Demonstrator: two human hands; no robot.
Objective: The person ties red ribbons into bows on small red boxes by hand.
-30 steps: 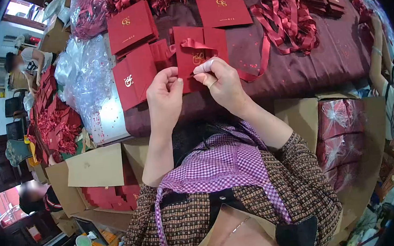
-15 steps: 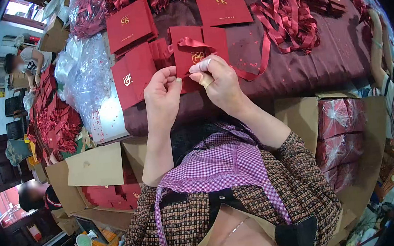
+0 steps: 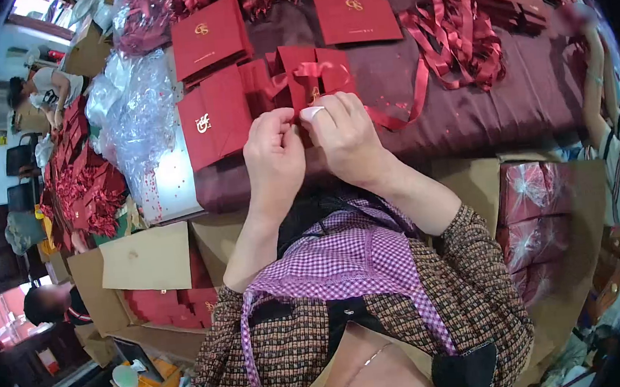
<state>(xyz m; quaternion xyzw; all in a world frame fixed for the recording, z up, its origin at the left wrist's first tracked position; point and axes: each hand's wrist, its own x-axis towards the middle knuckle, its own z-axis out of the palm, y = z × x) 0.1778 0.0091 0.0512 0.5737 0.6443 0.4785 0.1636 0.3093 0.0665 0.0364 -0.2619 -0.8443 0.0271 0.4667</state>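
Observation:
A red gift bag (image 3: 291, 61) with a gold logo lies at the near part of the table, and a loop of red satin ribbon (image 3: 321, 69) stands up from it. My left hand (image 3: 275, 152) is closed, its fingertips pinched at the bag's near edge. Close beside it, my right hand (image 3: 345, 135) is closed too, with white tape around a finger, gripping at the same edge. The fingers hide exactly which bit of bag or ribbon each one pinches. Left of my hands lies a stack of red gift bags (image 3: 215, 117).
Another bag stack (image 3: 209, 36) and a single bag (image 3: 357, 14) lie farther back. Loose ribbons (image 3: 455, 37) spread at right. Clear plastic wrap (image 3: 132, 98) sits at left. Cardboard boxes (image 3: 146, 259) and wrapped red packs (image 3: 538, 229) flank me. Other people are at both sides.
My hands have come closer together, with the left shifted slightly right and the right hand's knuckles turned more upward. The gift bag has tilted and its ribbon loop has moved.

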